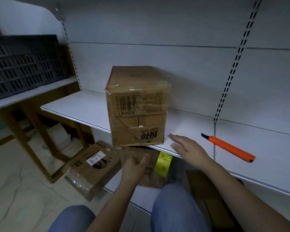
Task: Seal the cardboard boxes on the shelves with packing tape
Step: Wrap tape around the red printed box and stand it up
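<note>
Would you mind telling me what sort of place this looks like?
Probably a shop stockroom or storage area: white slotted-upright metal shelving holding a taped cardboard box, a dark plastic crate on a neighbouring shelf, and more cartons on the tiled floor.

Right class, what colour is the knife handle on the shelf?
Orange, on the utility knife, seen in the head view.

Taped brown cardboard box (137, 106) upright on white shelf (84, 106); yellow tape roll (163, 164) below
</note>
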